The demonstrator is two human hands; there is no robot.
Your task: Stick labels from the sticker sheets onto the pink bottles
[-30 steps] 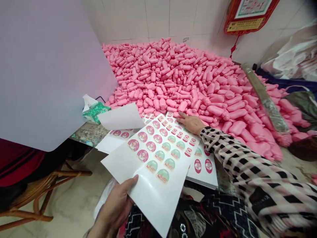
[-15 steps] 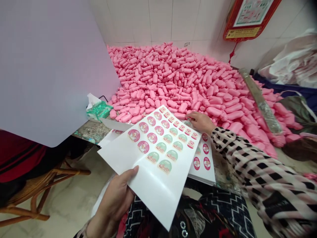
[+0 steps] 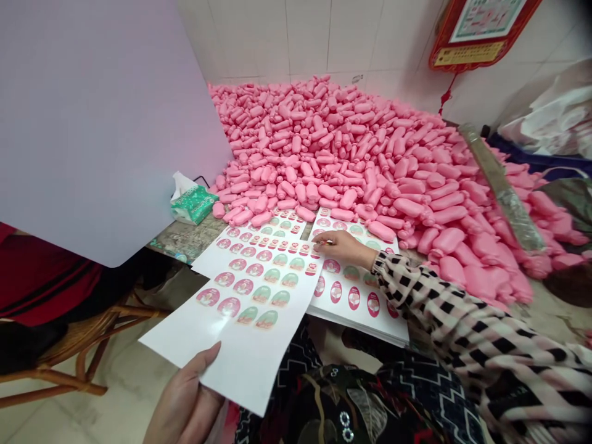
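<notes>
My left hand point(image 3: 185, 401) grips the bottom edge of a white sheet of round and oval printed stickers point(image 3: 250, 296), which slants across the other sheets. My right hand point(image 3: 345, 248) rests on the top edge of that sheet, pinching a small thin yellow-tipped item point(image 3: 326, 242), too small to identify. Beneath lie another sticker sheet point(image 3: 250, 237) and a stack of sheets with pink oval labels point(image 3: 354, 296). Just beyond them spreads a large heap of pink elongated bottle-shaped objects point(image 3: 333, 148).
A large pale board point(image 3: 102, 123) rises on the left, with a tissue pack point(image 3: 194, 205) near its edge. A wicker chair point(image 3: 78, 351) stands lower left. A long wrapped roll point(image 3: 502, 191) lies across the heap, below a red wall hanging point(image 3: 481, 37).
The held sheet has swung lower and left, lying flatter over the others. My right hand has moved left along the sheets. The loose blank sheet is gone from view.
</notes>
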